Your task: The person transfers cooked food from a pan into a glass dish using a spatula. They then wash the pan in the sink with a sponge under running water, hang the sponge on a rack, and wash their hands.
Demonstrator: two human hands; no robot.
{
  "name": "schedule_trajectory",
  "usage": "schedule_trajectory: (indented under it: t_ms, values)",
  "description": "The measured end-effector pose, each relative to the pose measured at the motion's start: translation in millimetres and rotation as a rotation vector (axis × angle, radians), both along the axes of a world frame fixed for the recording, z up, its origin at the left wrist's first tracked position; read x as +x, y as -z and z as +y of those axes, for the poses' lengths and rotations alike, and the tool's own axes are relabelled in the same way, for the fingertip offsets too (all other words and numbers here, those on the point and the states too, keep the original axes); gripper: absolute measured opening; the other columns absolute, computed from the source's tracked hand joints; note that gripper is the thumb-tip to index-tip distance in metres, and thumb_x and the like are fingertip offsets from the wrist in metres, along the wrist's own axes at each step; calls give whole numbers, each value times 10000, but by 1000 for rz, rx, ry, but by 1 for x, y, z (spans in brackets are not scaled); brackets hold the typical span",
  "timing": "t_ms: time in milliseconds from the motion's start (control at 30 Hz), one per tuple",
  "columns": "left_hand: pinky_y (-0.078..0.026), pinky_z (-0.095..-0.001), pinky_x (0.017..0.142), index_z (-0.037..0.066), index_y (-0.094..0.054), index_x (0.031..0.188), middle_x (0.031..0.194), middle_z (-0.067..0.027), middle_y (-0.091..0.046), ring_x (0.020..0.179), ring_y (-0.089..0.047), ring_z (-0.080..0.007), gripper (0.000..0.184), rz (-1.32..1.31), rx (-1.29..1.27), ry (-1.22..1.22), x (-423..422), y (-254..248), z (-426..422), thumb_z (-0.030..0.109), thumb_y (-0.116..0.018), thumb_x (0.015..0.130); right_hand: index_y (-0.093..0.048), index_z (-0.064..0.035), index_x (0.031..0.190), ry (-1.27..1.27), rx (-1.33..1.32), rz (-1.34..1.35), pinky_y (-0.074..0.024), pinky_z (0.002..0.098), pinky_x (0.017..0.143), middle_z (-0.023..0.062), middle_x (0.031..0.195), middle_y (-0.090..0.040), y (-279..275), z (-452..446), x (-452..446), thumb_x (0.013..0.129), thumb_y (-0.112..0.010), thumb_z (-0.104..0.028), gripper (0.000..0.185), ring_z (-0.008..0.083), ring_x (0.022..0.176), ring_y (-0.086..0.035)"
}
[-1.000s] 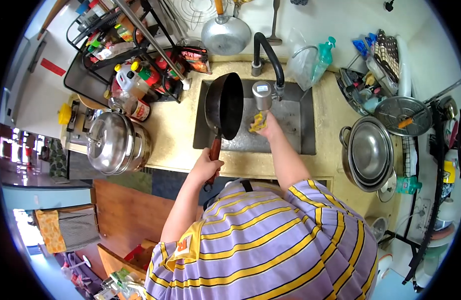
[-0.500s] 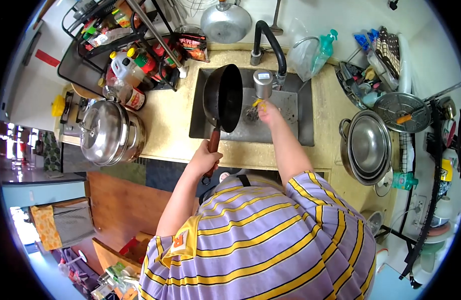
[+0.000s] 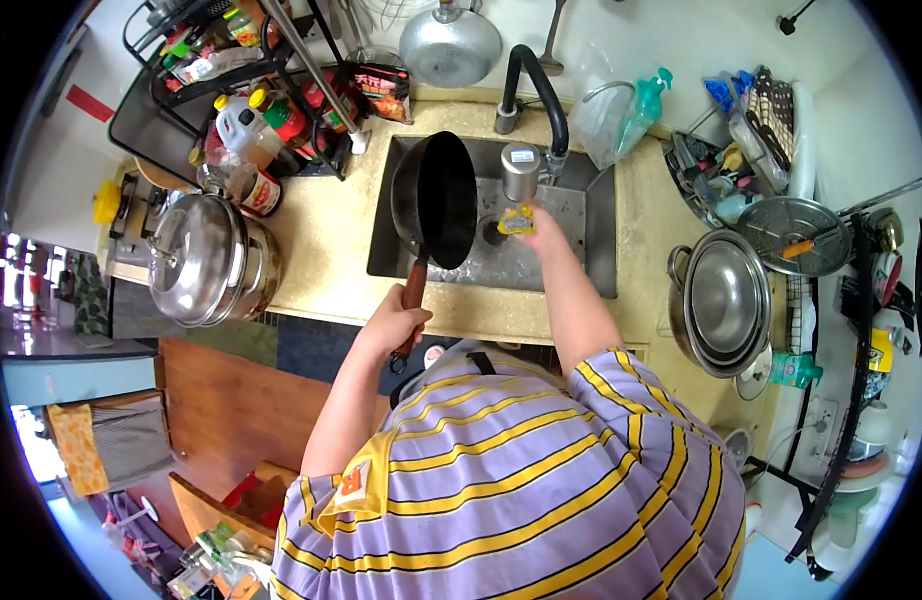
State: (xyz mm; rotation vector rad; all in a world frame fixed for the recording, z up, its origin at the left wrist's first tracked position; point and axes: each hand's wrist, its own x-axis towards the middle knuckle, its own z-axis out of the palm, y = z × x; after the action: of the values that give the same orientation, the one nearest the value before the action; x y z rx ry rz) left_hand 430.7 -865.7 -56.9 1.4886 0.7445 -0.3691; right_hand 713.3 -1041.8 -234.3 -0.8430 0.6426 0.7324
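My left hand point(image 3: 395, 320) is wrapped round the wooden handle of a dark frying pan point(image 3: 447, 200). The pan is tilted on its side over the left part of the steel sink point(image 3: 603, 240), its black inside turned to the right. In my right hand point(image 3: 543, 230) is a yellow and grey sponge point(image 3: 516, 220), held above the sink floor near the drain. A silver cylinder point(image 3: 521, 170) stands just behind the sponge, under the black faucet point(image 3: 541, 90). Water glistens on the sink floor. The sponge is apart from the pan.
A lidded steel steamer pot point(image 3: 201, 262) stands on the left counter, near bottles point(image 3: 251, 185) and a black rack. To the right are nested steel bowls point(image 3: 726, 300) and a strainer point(image 3: 796, 235). A green pump bottle point(image 3: 641, 112) is behind the sink.
My right hand has turned, so more of the sponge's grey and yellow face shows. The pan stays in my left hand, in nearly the same pose. The whole view has shifted slightly.
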Motion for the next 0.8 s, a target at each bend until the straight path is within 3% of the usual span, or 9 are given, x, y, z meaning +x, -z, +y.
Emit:
schedule_trajectory:
  t_ms: [100, 200, 300, 400, 500, 533, 633, 667, 800]
  values:
    - [-430, -267, 480, 0, -433, 1094, 684, -44, -538, 506, -517, -120, 339, -6, -145, -30, 2, 2, 6, 52, -652, 840, -539, -80, 1049, 140, 86, 68, -503, 386, 577, 112, 918, -592, 60, -1, 24, 964, -559, -201, 149, 257, 646, -556]
    - [-418, -243, 474, 29, -438, 1102, 666, -18, -517, 493, -487, -92, 331, -22, -448, -80, -1, 11, 14, 38, -641, 841, -503, -82, 967, -90, -64, -258, -427, 332, 469, 88, 836, -561, 76, -29, 39, 985, -533, -216, 139, 194, 580, -509]
    - [-389, -214, 465, 65, -452, 1115, 675, 17, -476, 477, -438, -53, 319, -41, -801, -110, -2, 32, 12, 38, -631, 853, -523, -93, 960, 236, -377, -246, -273, 256, 382, 48, 816, -526, 21, -43, 37, 997, -515, -355, 265, 100, 470, -386]
    - [-368, -205, 462, 75, -468, 1108, 716, 27, -460, 476, -420, -32, 294, -34, -1111, -103, 0, 48, 4, 35, -628, 865, -516, -74, 946, 247, -356, -331, -265, 243, 390, 43, 834, -516, -18, -79, 35, 951, -531, -536, 462, 88, 473, -372]
    - [-367, -204, 466, 76, -471, 1127, 720, 25, -468, 477, -423, -31, 308, 0, -1095, -50, -8, 48, 2, 31, -627, 865, -506, -72, 921, 188, -403, -216, -247, 248, 389, 19, 784, -491, -37, -103, 32, 890, -516, -680, 609, 77, 462, -334]
    - [-358, -210, 448, 72, -468, 1143, 694, 18, -467, 466, -425, -49, 337, 27, -1037, -50, -13, 41, 2, 34, -638, 854, -481, -112, 852, 200, -439, -190, -218, 252, 388, -18, 688, -430, -47, -103, 26, 889, -534, -659, 551, 79, 440, -290]
    - [-351, -215, 432, 64, -464, 1167, 665, 2, -468, 451, -426, -71, 387, 77, -920, 56, -39, 40, 17, 37, -659, 834, -445, -164, 770, 125, -411, -230, -197, 253, 387, -49, 611, -356, -32, -115, 20, 907, -550, -589, 459, 77, 415, -252]
    - [-346, -218, 422, 62, -442, 1187, 648, -12, -471, 441, -434, -84, 434, 81, -939, 64, -47, 36, 23, 30, -669, 819, -403, -190, 715, 145, -407, -214, -175, 257, 381, -56, 590, -311, -28, -115, 19, 916, -560, -498, 400, 79, 400, -228]
    - [-339, -227, 404, 102, -448, 1160, 628, 2, -461, 403, -422, -85, 442, 31, -859, 77, -65, 26, 33, 0, -654, 782, -414, -186, 712, 164, -318, -219, -165, 246, 358, -48, 584, -337, -21, -117, 15, 919, -560, -420, 345, 73, 397, -240]
